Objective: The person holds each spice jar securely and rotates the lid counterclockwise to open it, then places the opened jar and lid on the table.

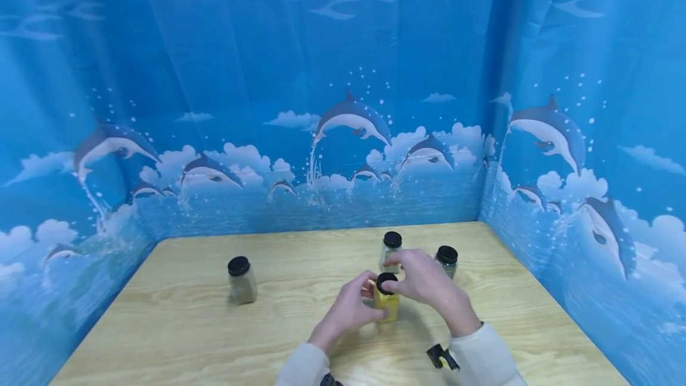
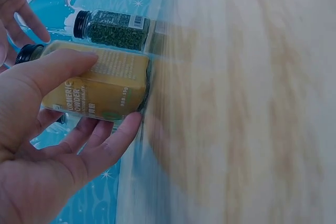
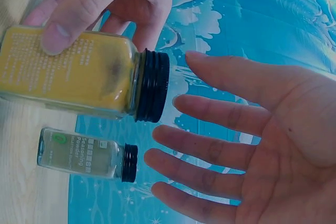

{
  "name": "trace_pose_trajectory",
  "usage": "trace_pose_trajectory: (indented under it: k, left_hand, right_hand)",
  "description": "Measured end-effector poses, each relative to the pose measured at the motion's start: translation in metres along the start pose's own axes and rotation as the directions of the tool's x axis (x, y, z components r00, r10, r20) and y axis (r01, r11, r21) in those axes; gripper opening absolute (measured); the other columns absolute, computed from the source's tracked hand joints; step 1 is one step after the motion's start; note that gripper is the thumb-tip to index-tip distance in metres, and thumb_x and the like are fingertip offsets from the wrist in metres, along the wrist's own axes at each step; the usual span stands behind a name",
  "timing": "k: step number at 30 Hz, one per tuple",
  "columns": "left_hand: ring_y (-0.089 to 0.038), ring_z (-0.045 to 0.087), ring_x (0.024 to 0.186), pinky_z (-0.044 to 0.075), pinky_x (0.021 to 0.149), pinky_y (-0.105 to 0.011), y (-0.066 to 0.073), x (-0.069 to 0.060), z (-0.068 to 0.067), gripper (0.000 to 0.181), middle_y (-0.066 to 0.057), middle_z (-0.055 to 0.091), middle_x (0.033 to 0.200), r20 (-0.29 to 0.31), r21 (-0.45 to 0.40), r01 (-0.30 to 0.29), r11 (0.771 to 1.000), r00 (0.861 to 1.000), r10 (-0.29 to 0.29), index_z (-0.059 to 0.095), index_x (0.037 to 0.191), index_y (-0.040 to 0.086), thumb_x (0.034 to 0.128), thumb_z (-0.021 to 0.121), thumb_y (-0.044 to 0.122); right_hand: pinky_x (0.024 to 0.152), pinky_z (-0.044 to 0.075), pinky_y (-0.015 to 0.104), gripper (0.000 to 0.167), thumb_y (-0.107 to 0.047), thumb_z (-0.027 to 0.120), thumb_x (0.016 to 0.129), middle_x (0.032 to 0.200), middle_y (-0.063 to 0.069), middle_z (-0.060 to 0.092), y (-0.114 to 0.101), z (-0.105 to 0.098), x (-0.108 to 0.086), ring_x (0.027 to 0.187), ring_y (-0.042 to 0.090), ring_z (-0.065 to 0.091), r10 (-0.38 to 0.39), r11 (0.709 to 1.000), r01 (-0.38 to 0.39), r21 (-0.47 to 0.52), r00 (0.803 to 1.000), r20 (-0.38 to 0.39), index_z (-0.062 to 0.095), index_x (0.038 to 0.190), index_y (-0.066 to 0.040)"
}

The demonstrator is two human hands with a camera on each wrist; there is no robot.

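A glass jar of yellow turmeric powder [image 1: 387, 308] with a black lid stands on the table, upright. My left hand [image 1: 351, 305] grips its body, thumb on the near side and fingers round the other side, as the left wrist view shows. Beside the black lid [image 3: 153, 86] is my right hand [image 1: 426, 279], its fingers extended and spread. In the right wrist view these fingers are apart from the lid and hold nothing.
Behind the turmeric stands another black-lidded jar [image 1: 391, 249], and one more jar [image 1: 446, 260] is partly hidden by the right hand. A jar [image 1: 243, 285] stands further left. A small black object [image 1: 442, 357] shows by the right sleeve. Dolphin-printed curtains [image 1: 343, 76] surround the wooden table [image 1: 187, 326].
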State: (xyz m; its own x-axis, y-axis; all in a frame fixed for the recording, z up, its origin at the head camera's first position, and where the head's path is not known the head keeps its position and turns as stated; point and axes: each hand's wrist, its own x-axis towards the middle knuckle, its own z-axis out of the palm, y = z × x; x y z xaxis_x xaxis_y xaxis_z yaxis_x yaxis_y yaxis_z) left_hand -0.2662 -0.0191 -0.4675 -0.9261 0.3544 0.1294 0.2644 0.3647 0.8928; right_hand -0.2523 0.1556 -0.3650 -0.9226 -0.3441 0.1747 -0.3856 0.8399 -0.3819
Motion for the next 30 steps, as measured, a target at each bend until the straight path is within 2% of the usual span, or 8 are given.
trace_pose_trajectory:
  k: [10, 19, 27, 30]
  left_hand:
    - [-0.030, 0.070, 0.106, 0.060, 0.095, -0.052, -0.004, -0.007, -0.008, 0.055, -0.011, 0.070, 0.114, -0.001, 0.048, -0.025, 0.999, 1.000, 0.025, 0.063, 0.120, 0.019, 0.0725, 0.091, 0.013]
    - [-0.029, 0.070, 0.106, 0.060, 0.094, -0.050, -0.006, -0.011, -0.013, 0.054, -0.013, 0.070, 0.116, 0.006, 0.050, -0.027, 0.998, 1.000, 0.027, 0.063, 0.120, 0.019, 0.0739, 0.090, 0.014]
    - [-0.025, 0.070, 0.105, 0.061, 0.093, -0.047, -0.005, -0.012, -0.015, 0.051, -0.006, 0.067, 0.112, 0.017, 0.042, -0.011, 0.999, 1.000, 0.010, 0.064, 0.119, 0.022, 0.0756, 0.089, 0.014]
    - [-0.026, 0.070, 0.105, 0.061, 0.093, -0.048, -0.005, -0.013, -0.015, 0.051, -0.008, 0.067, 0.112, 0.015, 0.041, -0.020, 0.999, 1.000, 0.019, 0.064, 0.118, 0.021, 0.0750, 0.089, 0.013]
  right_hand:
    - [0.091, 0.061, 0.048, 0.034, -0.025, 0.089, 0.080, 0.111, 0.005, 0.078, -0.005, 0.005, 0.000, 0.105, 0.028, 0.073, -0.015, 0.999, 0.015, -0.030, 1.000, -0.017, 0.077, 0.109, -0.010]
    - [0.089, 0.061, 0.046, 0.034, -0.026, 0.088, 0.081, 0.112, 0.006, 0.078, -0.009, 0.007, 0.001, 0.104, 0.028, 0.073, -0.026, 0.999, 0.026, -0.037, 1.000, -0.011, 0.077, 0.109, -0.010]
    - [0.092, 0.061, 0.047, 0.032, -0.027, 0.085, 0.085, 0.113, 0.005, 0.078, -0.013, 0.008, 0.000, 0.105, 0.027, 0.072, -0.013, 1.000, 0.013, -0.023, 1.000, 0.008, 0.076, 0.110, -0.011]
    - [0.092, 0.061, 0.047, 0.031, -0.027, 0.085, 0.085, 0.113, 0.005, 0.078, -0.012, 0.009, 0.000, 0.105, 0.027, 0.073, -0.017, 1.000, 0.017, -0.022, 1.000, 0.005, 0.076, 0.110, -0.011]
